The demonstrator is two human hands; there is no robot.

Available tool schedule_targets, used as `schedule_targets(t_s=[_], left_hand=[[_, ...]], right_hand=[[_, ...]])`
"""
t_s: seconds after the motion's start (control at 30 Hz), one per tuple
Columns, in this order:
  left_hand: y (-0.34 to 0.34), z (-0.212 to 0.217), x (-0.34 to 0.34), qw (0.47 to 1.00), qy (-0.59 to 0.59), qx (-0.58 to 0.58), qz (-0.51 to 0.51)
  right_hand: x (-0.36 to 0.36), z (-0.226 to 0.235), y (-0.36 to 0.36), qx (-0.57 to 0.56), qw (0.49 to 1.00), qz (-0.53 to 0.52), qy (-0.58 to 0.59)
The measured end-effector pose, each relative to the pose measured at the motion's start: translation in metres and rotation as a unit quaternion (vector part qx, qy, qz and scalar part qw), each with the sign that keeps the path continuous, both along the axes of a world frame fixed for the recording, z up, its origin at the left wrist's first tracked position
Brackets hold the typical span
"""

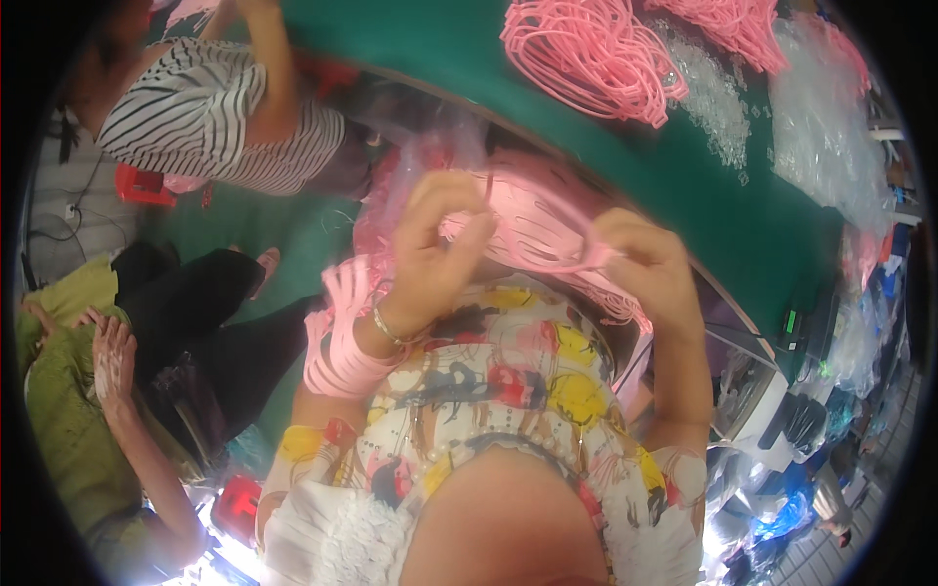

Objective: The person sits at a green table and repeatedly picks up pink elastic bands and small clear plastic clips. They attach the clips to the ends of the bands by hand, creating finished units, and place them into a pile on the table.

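Note:
My left hand point(445, 244) and my right hand point(645, 259) are raised in front of my body. Between them stretches a thin pink cord loop point(557, 267), smeared by motion. The right fingertips pinch one end of it; the left fingers curl around the other. Several pink cord loops point(342, 337) hang around my left forearm, below a bracelet point(387, 327). Beneath my hands, a heap of pink cords point(547, 200) lies at the table edge, partly hidden by the hands.
On the green table point(664, 176) lie a bundle of pink cords point(591, 59), small clear pieces point(718, 98) and a clear plastic bag point(831, 137). A person in a striped shirt point(195, 107) is at far left; another in green point(68, 391) is nearer. Red stools point(145, 186) stand about.

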State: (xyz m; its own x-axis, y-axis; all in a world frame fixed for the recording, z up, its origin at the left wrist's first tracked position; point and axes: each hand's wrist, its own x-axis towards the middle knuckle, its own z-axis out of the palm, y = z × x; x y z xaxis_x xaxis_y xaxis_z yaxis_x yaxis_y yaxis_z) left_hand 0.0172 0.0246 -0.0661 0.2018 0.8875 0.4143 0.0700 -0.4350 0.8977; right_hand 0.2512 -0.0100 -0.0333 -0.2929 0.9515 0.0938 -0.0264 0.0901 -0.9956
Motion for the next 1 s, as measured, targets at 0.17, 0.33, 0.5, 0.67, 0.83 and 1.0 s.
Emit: schedule_targets(t_s=[0.17, 0.33, 0.5, 0.67, 0.83, 1.0], left_hand=[[-0.027, -0.056, -0.016, 0.781, -0.172, -0.559, -0.220], [-0.019, -0.096, 0.003, 0.539, -0.451, -0.659, -0.268], [-0.011, -0.109, 0.013, 0.564, -0.580, -0.584, -0.068], [0.002, -0.119, -0.009, 0.572, -0.667, -0.478, -0.021], [0.020, -0.107, -0.022, 0.617, -0.647, -0.401, -0.200], [0.007, -0.025, 0.004, 0.738, -0.456, -0.442, -0.231]], right_hand=[[0.003, 0.029, -0.016, -0.008, 0.976, -0.088, 0.199], [0.008, 0.045, -0.032, 0.002, 0.960, -0.081, 0.267], [0.036, 0.046, -0.057, -0.012, 0.937, -0.106, 0.332], [0.080, 0.017, -0.074, -0.015, 0.948, -0.150, 0.280], [0.076, -0.010, -0.073, -0.057, 0.947, -0.155, 0.275], [0.023, -0.035, -0.057, -0.110, 0.946, -0.062, 0.298]])
